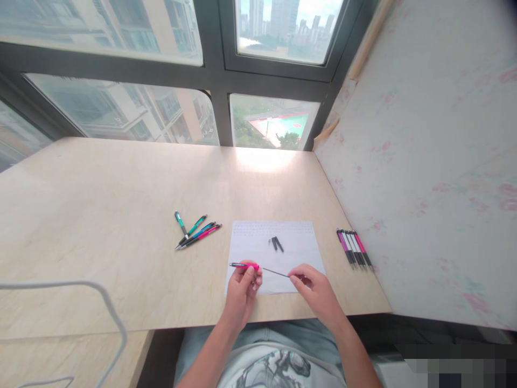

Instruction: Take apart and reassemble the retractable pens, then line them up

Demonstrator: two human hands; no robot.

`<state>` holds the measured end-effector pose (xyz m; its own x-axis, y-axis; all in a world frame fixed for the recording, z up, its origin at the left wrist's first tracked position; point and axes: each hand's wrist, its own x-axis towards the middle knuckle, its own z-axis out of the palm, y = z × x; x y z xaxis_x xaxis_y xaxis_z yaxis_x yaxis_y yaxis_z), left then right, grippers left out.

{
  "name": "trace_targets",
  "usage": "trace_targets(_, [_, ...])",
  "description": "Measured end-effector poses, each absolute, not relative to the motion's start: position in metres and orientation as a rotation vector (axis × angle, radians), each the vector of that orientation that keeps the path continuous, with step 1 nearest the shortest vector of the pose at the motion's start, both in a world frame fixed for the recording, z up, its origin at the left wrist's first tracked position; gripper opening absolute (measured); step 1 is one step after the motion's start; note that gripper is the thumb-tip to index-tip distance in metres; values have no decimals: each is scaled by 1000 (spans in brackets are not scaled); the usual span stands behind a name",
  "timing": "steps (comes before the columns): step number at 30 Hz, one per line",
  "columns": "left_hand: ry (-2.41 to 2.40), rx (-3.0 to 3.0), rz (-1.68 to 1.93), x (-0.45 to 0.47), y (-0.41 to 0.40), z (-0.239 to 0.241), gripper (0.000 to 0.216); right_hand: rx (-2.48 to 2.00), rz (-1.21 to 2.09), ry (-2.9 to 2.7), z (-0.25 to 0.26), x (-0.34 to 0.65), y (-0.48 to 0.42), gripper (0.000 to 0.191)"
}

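Observation:
Near the front edge of the table, my left hand (244,288) grips a pink pen barrel (244,265) with a black clip end pointing left. My right hand (313,288) pinches one end of a thin dark ink refill (276,272). The refill's free end points at the barrel's open right end, a small gap apart. Both hands are over a sheet of paper (242,242) with faint writing along its top. Black pen parts (277,244) lie on the sheet beyond the hands, with a tiny metallic piece (270,241) beside them.
Several pens (197,233) in green, blue and pink lie in a loose pile on the left. Another row of pens (354,249) lies by the papered wall (436,161) on the right. A white cable (109,302) loops over the left front. Windows rise behind the table (121,215).

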<state>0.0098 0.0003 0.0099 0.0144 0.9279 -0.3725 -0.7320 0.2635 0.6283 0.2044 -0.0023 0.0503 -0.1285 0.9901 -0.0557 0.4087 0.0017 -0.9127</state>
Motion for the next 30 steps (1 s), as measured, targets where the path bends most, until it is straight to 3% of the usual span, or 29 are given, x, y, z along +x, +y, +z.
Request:
trace_targets(13, [878,467,1187,23,-6,15,20,-1465,1047,-1532,50,194,1,20])
trace_targets(24, [816,295,1216,20,-5,9,22,-1379,1270,-1390,35,188,11,44])
trace_targets(27, [803,206,1244,18,-4,8,24,-1567,1001,-1427,23,193,25,45])
trace_targets(30, [780,197,1224,17,-5,7,24,-1742,629,-1700,13,192,42,25])
